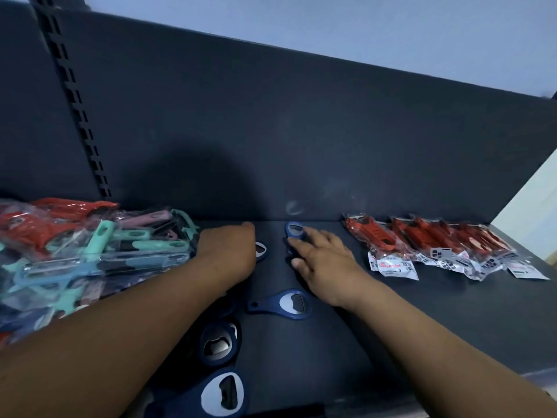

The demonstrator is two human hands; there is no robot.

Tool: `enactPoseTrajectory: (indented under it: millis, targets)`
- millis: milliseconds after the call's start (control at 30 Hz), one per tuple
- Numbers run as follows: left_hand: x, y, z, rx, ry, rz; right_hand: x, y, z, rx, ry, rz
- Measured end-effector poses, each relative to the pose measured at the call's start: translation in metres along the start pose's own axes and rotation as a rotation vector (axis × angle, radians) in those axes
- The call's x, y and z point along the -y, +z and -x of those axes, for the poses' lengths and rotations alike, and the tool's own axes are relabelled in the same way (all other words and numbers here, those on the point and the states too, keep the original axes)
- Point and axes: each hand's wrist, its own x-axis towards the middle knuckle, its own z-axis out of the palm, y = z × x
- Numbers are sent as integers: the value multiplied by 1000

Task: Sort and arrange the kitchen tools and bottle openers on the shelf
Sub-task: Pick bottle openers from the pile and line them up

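My right hand (pixel 319 260) lies spread on an opener (pixel 294 229) left of the packs (pixel 437 245). It's likely stiff and light, so I'd pinch the handle. I cannot tell the left hand's (pixel 229 251) grip.

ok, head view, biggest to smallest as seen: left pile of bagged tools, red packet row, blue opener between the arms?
1. pile of bagged tools
2. red packet row, similar width but shallower
3. blue opener, smallest

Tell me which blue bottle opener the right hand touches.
The rearmost blue opener, close to the back panel: the right hand rests on its handle, leaving only its head showing.
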Motion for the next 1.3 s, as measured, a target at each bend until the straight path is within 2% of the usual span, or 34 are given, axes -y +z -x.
enactPoseTrajectory:
  millis: [67, 133, 267, 467, 567, 633, 733, 933, 1067, 1167, 1233, 1300]
  targets:
    - [-2, 0, -1, -7, -7, 48, -1, 3, -5, 117, -37, -11]
    - [-5, 0, -2, 26, 32, 88, -7, 4, -5, 150, -61, -26]
    - [-12, 1, -5, 184, 59, 93, -23, 4, 2, 154, -110, -24]
    - [-28, 4, -34, 156, -59, 303, -20, 6, 11, 155, -192, -75]
    - [-24, 4, -35, 140, -15, 372, -28, 2, 9, 40, -154, -143]
    - [-17, 4, -33, 154, 57, 344, -40, 3, 9, -33, -93, -140]
    - [-13, 6, -28, 178, 157, 199, -52, 7, 6, 15, -47, -91]
    - [-18, 15, -27, 116, 163, 141, -44, 7, -21, 1, -11, -77]
    - [-16, 15, -24, 106, 204, 163, -32, 1, -21, -98, -4, -112]
    - [-11, 15, -19, 154, 281, 151, -24, 5, -14, -2, -123, -5]
    - [-9, 15, -17, 200, 276, 180, -25, 9, -16, 81, -128, 34]
    - [-7, 15, -16, 211, 269, 206, -30, 9, -22, 92, -112, 12]
